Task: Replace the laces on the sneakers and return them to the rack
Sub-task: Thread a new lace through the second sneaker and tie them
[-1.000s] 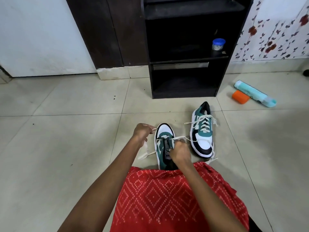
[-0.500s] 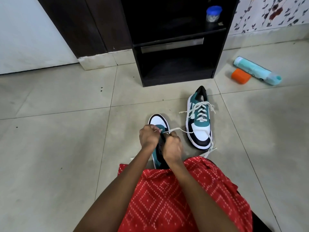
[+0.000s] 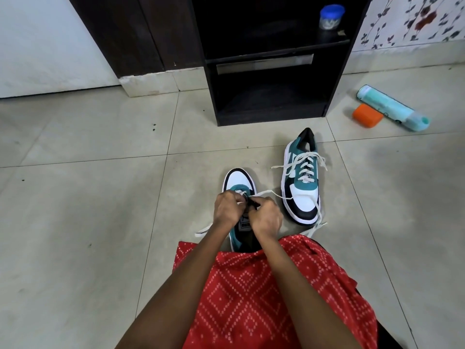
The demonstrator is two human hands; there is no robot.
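Near sneaker [image 3: 239, 178], floor centre: left hand [image 3: 227, 207] and right hand [image 3: 267, 215] both curled, pinching its white lace [image 3: 269, 191]. Second sneaker [image 3: 303, 183], laced, before rack [image 3: 273, 107].

Lit softly and evenly; floor tiles [image 3: 83, 210] moderately bright, faint sheen noted; rack [image 3: 266, 107] interior rendered near black; straight lines bowed toward edges; focus sharp throughout.

1. The pale tiled floor [image 3: 75, 222] carries everything.
2. A black shoe rack [image 3: 271, 114] stands on it by the wall; a blue-lidded jar [image 3: 331, 16] sits on its upper shelf.
3. The near sneaker [image 3: 239, 178] stands upright, toe toward the rack, its white lace [image 3: 203, 230] trailing onto the tiles.
4. The laced far sneaker [image 3: 302, 195] stands just beside it, heel toward the rack.
5. An orange box [image 3: 367, 115] and a teal bottle [image 3: 387, 105] on its side lie right of the rack.
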